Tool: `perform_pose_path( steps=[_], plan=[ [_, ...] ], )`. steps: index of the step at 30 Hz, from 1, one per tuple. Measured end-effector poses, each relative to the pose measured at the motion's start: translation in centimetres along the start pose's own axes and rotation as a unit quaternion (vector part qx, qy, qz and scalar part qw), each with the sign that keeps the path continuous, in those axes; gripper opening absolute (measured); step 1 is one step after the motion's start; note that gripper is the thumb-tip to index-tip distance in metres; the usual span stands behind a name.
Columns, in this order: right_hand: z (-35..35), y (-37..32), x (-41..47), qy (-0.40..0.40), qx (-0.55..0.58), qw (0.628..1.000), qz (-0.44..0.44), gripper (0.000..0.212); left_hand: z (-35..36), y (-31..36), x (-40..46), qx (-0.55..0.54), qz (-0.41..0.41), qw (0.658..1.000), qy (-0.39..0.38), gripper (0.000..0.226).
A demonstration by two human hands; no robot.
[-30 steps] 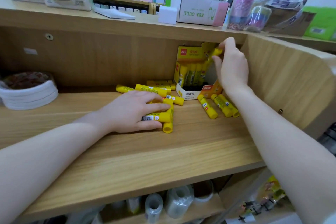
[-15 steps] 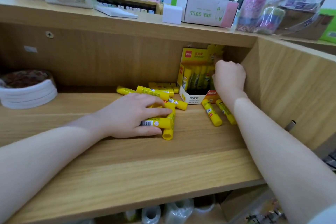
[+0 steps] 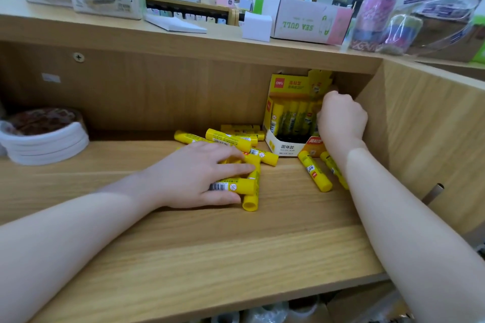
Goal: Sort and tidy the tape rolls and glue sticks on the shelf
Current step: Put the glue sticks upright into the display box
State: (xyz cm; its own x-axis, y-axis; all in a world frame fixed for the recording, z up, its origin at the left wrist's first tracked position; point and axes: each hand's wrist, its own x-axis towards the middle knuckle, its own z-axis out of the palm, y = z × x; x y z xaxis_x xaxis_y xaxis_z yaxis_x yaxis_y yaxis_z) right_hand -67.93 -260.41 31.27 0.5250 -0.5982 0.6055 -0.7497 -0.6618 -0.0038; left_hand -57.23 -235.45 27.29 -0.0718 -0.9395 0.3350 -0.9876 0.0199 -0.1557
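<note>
Loose yellow glue sticks [image 3: 231, 139] lay scattered on the wooden shelf [image 3: 210, 252], most with long axes running left to right, two [image 3: 315, 174] pointing toward the viewer. The left hand [image 3: 194, 176] curled around a few. The right hand [image 3: 341, 118] was fisted at the upright display box [image 3: 288, 113]; its contents were hidden. The sticks looked light, rigid and smooth, and likely to roll, so best pinched mid-barrel.

— Shelf [image 3: 199, 252]?
— Light wood-grain board, smooth, matt.
— Glue sticks [image 3: 313, 174]?
— Yellow plastic, glossy, with printed labels.
— Their box [image 3: 288, 148]?
— Printed cardboard, slight sheen.
— Tape rolls [image 3: 49, 143]?
— White, matt edges; material unclear.
</note>
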Motion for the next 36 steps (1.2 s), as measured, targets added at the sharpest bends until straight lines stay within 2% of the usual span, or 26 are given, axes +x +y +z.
perform_pose_path(
  steps=[8,14,20,26,30,34,36],
  plan=[
    [-0.1,0.4,-0.4,0.008,-0.005,1.0,0.006,0.007,1.3,-0.9,0.2,-0.025,-0.042,0.997,-0.06,0.077],
    [-0.3,0.2,-0.7,0.003,-0.01,1.0,0.007,0.019,1.8,-1.1,0.1,-0.025,-0.054,0.996,-0.073,0.078],
    [-0.9,0.6,-0.9,-0.025,-0.018,0.999,-0.007,0.026,1.7,-1.0,0.1,-0.015,-0.054,0.996,-0.076,0.076],
    [-1.3,0.3,-0.5,-0.032,-0.003,0.999,0.017,0.024,1.6,-1.0,0.2,-0.012,-0.044,0.997,-0.066,0.077],
    [-1.3,0.1,-1.0,-0.015,-0.011,1.0,-0.002,0.025,2.0,-1.2,0.2,-0.013,-0.049,0.996,-0.069,0.077],
    [-1.5,0.4,-1.0,-0.037,-0.028,0.999,-0.025,0.026,1.8,-0.9,0.1,-0.03,-0.057,0.996,-0.069,0.08],
    [-1.7,0.6,-1.0,-0.055,-0.026,0.998,-0.03,0.026,1.4,-0.6,0.1,-0.011,-0.035,0.998,-0.047,0.074]
  ],
)
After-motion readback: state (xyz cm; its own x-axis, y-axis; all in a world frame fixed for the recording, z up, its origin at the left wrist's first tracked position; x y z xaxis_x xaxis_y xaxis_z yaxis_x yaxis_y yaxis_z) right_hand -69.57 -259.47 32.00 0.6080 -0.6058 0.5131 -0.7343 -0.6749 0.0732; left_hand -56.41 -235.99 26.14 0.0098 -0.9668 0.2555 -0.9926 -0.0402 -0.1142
